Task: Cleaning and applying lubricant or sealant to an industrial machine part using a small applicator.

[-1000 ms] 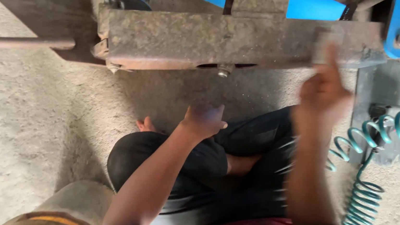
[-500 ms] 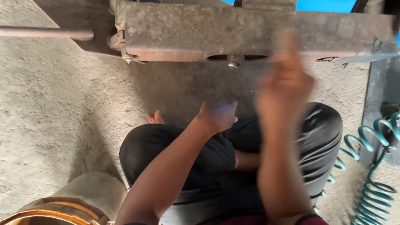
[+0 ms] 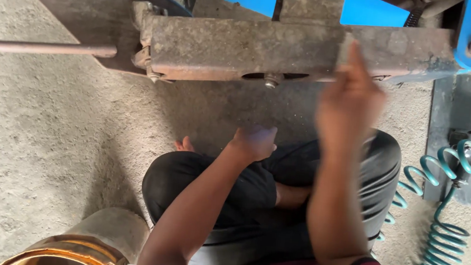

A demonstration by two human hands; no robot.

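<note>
Above your crossed legs, the rusty steel beam (image 3: 288,52) spans the blue frame (image 3: 371,8). Your right hand (image 3: 348,105) reaches its lower edge, fingers blurred, grip unclear. Your left hand (image 3: 254,141) hangs curled, seemingly empty. Judge the beam heavy, rigid, rough; grasp its edges.

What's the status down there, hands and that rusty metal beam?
Right hand raised, blurred, finger on the rusty beam. Left hand low over the knees, closed; contents not visible. Bolt under the beam untouched. Teal coiled hose lies off to the right.
</note>
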